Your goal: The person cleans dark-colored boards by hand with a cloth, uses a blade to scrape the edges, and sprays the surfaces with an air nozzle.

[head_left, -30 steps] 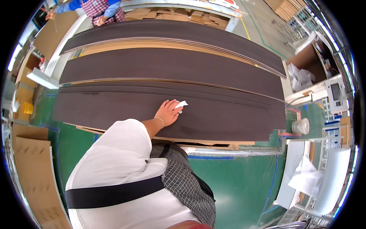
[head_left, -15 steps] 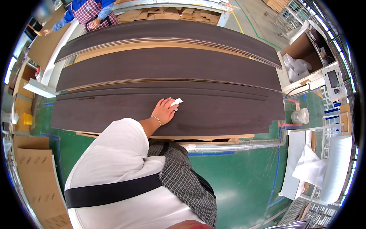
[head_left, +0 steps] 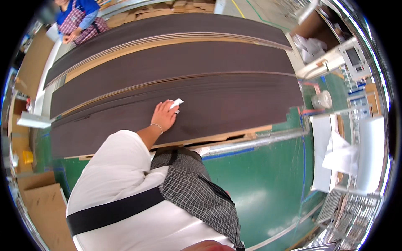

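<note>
My left hand (head_left: pixel 164 115), a beaded bracelet at its wrist, presses down on a long dark-brown panel (head_left: pixel 234 100) nearest me. Its fingers hold a crumpled white cloth or tissue (head_left: pixel 177 103) against the surface; part of it is hidden under the fingers. Thin dark strips or board edges lie along the panel's far side, and a small notch is cut at its right end. Beyond it lies a second dark panel (head_left: pixel 176 60). My right hand does not show.
Farther off is another dark panel stack (head_left: pixel 167 26). A co-worker in a checked apron (head_left: pixel 79 25) stands at the far left. On the right are a white bucket (head_left: pixel 321 99), a control box (head_left: pixel 355 57) and a white foam roll (head_left: pixel 372 154). Cardboard (head_left: pixel 44 209) stands lower left.
The view has swung, so the panels sit tilted and farther left. My left hand stays on the near panel with the white cloth. The co-worker's outstretched arm has drawn in.
</note>
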Motion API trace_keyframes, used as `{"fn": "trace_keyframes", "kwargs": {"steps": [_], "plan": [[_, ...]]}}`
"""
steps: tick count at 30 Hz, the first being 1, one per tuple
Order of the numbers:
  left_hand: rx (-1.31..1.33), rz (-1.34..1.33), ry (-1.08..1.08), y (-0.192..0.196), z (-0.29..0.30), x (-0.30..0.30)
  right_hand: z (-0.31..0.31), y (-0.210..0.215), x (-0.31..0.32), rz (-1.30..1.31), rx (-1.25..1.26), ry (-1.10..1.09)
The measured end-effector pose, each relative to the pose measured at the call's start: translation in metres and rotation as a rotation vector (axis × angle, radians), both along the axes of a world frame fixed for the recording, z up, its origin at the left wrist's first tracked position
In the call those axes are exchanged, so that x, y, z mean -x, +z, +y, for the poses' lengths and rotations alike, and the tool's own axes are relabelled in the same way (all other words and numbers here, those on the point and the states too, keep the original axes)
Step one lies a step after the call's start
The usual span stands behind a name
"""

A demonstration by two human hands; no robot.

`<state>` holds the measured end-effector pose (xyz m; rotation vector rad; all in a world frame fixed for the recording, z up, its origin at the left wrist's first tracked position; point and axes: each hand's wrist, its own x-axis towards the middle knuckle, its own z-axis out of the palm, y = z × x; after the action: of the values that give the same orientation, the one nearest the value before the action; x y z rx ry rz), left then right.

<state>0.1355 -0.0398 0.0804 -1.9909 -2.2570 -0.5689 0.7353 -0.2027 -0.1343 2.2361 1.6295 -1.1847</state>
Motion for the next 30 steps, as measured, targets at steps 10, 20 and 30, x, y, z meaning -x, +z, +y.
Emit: {"fn": "trace_keyframes", "kwargs": {"steps": [10,20,30], "plan": [[0.047,0.036,0.024,-0.007,-0.006,0.002,0.02,0.094,0.051,-0.043,0.033,-0.021],[0.059,0.061,0.031,-0.008,-0.005,0.0,0.014,0.095,0.038,-0.04,0.025,-0.039],[0.103,0.059,0.008,-0.011,0.003,-0.003,0.011,0.078,0.008,-0.037,0.086,-0.087]]}}
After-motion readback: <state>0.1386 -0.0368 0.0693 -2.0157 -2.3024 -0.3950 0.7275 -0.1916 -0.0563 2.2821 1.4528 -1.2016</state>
